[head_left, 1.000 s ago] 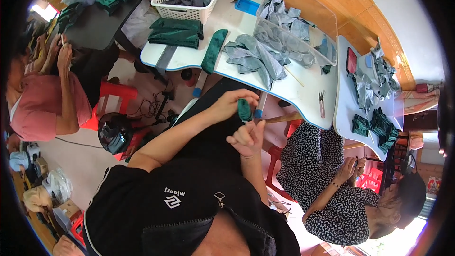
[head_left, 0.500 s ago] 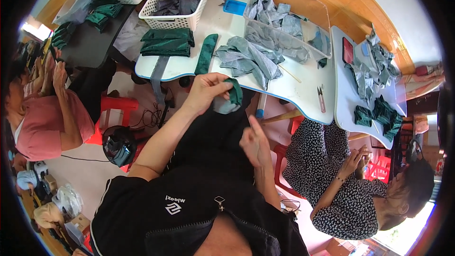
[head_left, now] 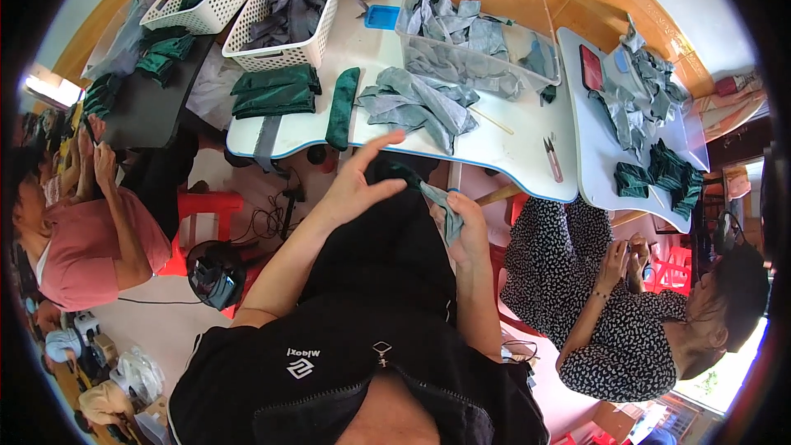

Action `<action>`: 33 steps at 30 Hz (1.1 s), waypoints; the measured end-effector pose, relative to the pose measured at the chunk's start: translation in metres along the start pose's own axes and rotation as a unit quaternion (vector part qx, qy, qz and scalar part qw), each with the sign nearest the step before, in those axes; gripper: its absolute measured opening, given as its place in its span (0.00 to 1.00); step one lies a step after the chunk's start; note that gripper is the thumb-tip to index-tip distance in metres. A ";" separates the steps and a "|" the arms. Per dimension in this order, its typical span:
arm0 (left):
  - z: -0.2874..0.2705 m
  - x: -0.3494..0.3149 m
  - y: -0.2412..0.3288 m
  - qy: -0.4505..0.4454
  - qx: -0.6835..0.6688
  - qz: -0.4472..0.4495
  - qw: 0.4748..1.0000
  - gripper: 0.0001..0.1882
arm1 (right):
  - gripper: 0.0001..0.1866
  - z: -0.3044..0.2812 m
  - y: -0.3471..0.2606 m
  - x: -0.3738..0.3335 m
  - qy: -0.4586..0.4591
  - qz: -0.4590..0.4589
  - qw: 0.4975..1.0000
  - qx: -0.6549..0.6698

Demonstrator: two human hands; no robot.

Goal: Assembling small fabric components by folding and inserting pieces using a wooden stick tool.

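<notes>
Left hand (head_left: 362, 184): spreading thumb and fingers apart, on the near side of the grey cloth heap (head_left: 416, 111) (landmark); whether the thumb is touching the cloth piece (head_left: 436, 195), cannot tell.
Right hand (head_left: 463, 227): pinching the grey end of the cloth piece, nearer the person than the heap and slightly to its right.
Cloth piece: hanging in front of the heap, off the table edge, above the dark-clothed lap; its grey part is showing at the right hand, its green part is pointing toward the left hand.
White table (head_left: 519, 152): carrying the heap.
Thin stick (head_left: 494, 121): lying just right of the heap.
Snips (head_left: 553, 160): lying farther right of the heap, near the table edge.
Green strip (head_left: 342, 107): lying just left of the heap.
Green cloth stack (head_left: 276, 91): lying farther left of the heap, beyond the strip.
Clear box (head_left: 527, 74): standing behind and right of the heap, holding grey cloth.
Blue tray (head_left: 381, 17): lying behind the heap.
White basket (head_left: 284, 56): standing behind and left of the heap, holding dark cloth.
Co-worker in patterned dress (head_left: 630, 321): sitting right of the heap, nearer the camera wearer.
</notes>
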State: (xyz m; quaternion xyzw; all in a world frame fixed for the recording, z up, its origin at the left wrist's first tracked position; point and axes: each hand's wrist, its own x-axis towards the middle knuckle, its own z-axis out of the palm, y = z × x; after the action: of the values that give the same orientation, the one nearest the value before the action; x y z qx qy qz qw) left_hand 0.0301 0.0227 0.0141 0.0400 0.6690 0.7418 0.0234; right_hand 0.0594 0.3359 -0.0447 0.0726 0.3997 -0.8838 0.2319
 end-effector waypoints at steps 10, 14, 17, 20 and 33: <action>0.032 0.002 -0.035 -0.038 -0.207 -0.234 0.949 0.16 | 0.21 0.035 -0.005 0.007 0.073 -0.025 0.991 0.114; 0.045 0.001 -0.045 -0.041 -0.191 -0.238 0.951 0.13 | 0.15 0.037 0.034 0.006 0.129 -0.150 0.963 -0.184; 0.048 -0.003 -0.048 -0.070 -0.030 -0.148 0.986 0.11 | 0.13 0.027 0.044 0.006 0.174 -0.176 0.913 -0.324; 0.055 -0.010 -0.034 -0.051 0.062 -0.096 0.992 0.11 | 0.10 0.026 0.043 0.005 0.183 -0.193 0.904 -0.336; 0.075 -0.047 -0.058 -0.041 0.194 -0.010 0.980 0.09 | 0.17 0.036 0.049 0.008 0.243 -0.324 0.769 -0.494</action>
State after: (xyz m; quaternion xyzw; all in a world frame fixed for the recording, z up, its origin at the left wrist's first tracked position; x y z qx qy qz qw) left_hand 0.0826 0.0985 -0.0371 0.0675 0.7992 0.5952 0.0495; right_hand 0.0773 0.2788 -0.0558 0.0265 0.8241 -0.5400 -0.1689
